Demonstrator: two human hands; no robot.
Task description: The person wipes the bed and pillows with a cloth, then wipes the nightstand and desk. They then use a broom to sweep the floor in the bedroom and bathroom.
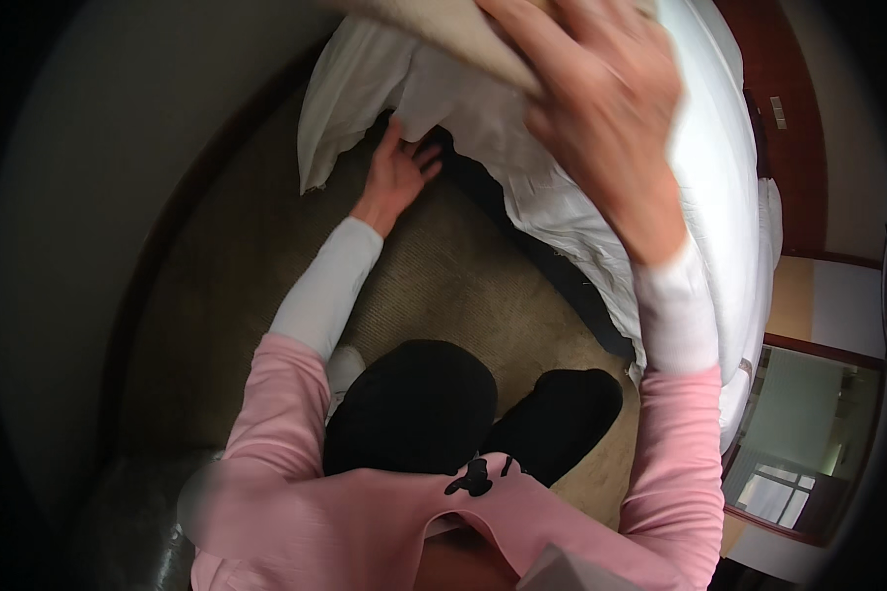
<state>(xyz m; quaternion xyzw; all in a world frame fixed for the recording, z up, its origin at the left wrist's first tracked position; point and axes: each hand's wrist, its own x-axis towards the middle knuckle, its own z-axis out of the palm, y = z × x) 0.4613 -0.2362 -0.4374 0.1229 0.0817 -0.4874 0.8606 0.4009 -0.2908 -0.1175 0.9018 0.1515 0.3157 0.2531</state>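
Observation:
My left hand (398,173) reaches low beneath the hanging edge of a white bed sheet (458,92). Its palm is turned up, the fingers are spread, and the thumb tip is at the cloth's hem; no held thing shows in it. Higher and closer to the camera, my right hand (606,111), blurred, grips a beige padded edge (443,29), perhaps part of a mattress. The fingertips run out of the picture at the top. White bedding (709,170) drapes beside my right forearm, with a dark bed base (539,251) under the sheet.
Brown carpet (443,273) lies around my bent knees (414,406). A wall (96,185) with dark skirting curves along the left. Right of the bed are a reddish wood headboard panel (783,148) with a switch plate and a framed mirror or window (805,436).

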